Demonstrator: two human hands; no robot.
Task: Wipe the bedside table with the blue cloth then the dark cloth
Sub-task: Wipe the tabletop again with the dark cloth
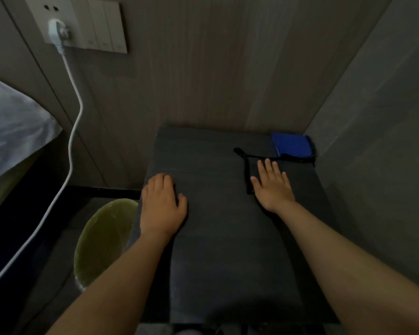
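The dark bedside table (215, 213) fills the middle of the view. A folded blue cloth (292, 144) lies in its far right corner against the wall. Just in front of it a flat dark cloth (298, 165) with a black edge is hard to tell from the tabletop. My right hand (273, 187) lies flat on it, fingers spread and gripping nothing, a short way in front of the blue cloth. My left hand (163, 201) rests palm down near the table's left edge, fingers slightly curled, holding nothing.
Walls close in behind and to the right of the table. A green-lined bin (104, 240) stands on the floor to the left. A white cable (75, 131) hangs from a wall socket (58, 30). A bed with a white pillow (12, 126) is at far left.
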